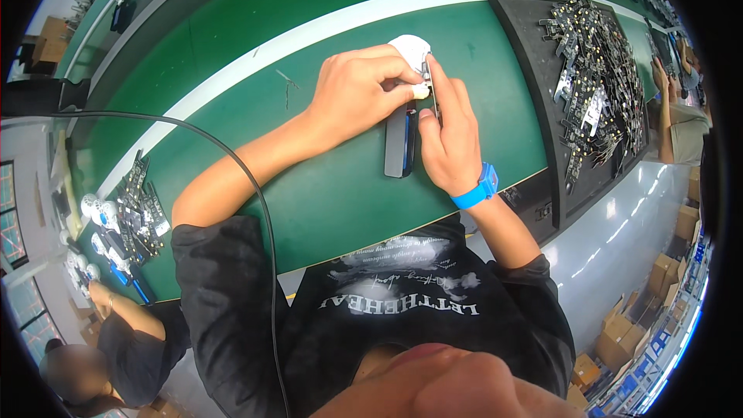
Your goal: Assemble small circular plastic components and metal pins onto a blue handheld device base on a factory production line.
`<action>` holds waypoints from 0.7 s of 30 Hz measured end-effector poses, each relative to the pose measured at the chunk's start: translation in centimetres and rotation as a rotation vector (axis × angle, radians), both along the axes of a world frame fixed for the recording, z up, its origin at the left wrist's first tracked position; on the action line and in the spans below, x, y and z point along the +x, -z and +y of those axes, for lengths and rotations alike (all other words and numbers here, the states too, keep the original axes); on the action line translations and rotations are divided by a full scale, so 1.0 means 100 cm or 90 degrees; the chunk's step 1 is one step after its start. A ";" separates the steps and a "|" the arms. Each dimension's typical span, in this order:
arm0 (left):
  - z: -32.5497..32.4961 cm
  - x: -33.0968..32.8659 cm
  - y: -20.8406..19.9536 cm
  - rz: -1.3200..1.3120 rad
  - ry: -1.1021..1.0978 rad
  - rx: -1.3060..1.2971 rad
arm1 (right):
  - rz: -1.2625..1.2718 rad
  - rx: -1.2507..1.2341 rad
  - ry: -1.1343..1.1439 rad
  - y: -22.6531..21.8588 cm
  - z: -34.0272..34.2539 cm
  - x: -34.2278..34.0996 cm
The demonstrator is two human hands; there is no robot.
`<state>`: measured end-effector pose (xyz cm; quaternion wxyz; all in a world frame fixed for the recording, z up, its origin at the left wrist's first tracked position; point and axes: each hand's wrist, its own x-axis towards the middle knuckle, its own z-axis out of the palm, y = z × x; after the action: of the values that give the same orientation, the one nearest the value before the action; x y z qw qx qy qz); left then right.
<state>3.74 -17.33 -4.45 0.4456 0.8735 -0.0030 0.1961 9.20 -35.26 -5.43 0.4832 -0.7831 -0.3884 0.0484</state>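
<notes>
Green mat over the desk (325,201), crossed by a pale stripe toward the far edge. Near the middle, just short of that stripe: a small white plastic part (412,50), pinched in the curled fingers of the left hand (356,93), thumb and forefinger closed on its lower end. Right hand (449,139) pressed close beside it, fingers closed around a thin dark strip-like piece (431,93) held upright against the white part; exact shape of that piece hard to tell. Blue wristband (477,190) on the right wrist. Directly below both hands, flat on the mat: a dark rectangular block (399,147), long side running toward the near edge, touching or just under the right hand's fingers.

Toward the right edge of the desk: a black tray (526,39) heaped with small dark and silver metal parts (596,85). At the left end, near the near edge: another cluster of dark parts and white round pieces (124,217), with a second person's hand (101,298) beside it. Black cable (255,186) curving across the left forearm. Cardboard boxes (619,337) on the floor at lower right.
</notes>
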 end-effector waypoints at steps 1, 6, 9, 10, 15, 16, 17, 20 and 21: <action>-0.001 0.000 0.000 -0.064 -0.012 0.106 | 0.001 -0.001 -0.002 -0.002 0.000 -0.002; -0.006 -0.005 -0.001 -0.200 -0.055 0.379 | -0.030 -0.139 0.007 -0.009 -0.003 -0.005; -0.001 -0.005 0.001 -0.215 -0.041 0.369 | -0.070 -0.174 -0.032 -0.012 -0.011 0.003; 0.001 -0.003 0.000 -0.224 -0.032 0.364 | -0.053 -0.188 -0.073 -0.017 -0.014 0.010; 0.025 0.028 -0.016 -0.300 0.054 0.344 | 0.006 -0.250 -0.259 -0.041 -0.022 0.030; 0.039 0.034 -0.010 -0.219 0.145 0.328 | 0.025 -0.265 -0.323 -0.044 -0.023 0.029; 0.054 0.039 -0.004 -0.137 0.229 0.314 | 0.019 -0.261 -0.314 -0.048 -0.026 0.034; 0.092 0.025 -0.002 0.017 0.231 0.254 | -0.193 -0.283 -0.228 -0.056 -0.035 0.089; 0.116 0.018 -0.002 -0.003 0.150 0.276 | -0.291 -0.281 -0.148 -0.057 -0.040 0.119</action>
<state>5.56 -5.73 -4.27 0.2678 0.9418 -0.1477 0.1396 21.10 -39.29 0.25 0.1935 -0.8100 -0.5536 0.0092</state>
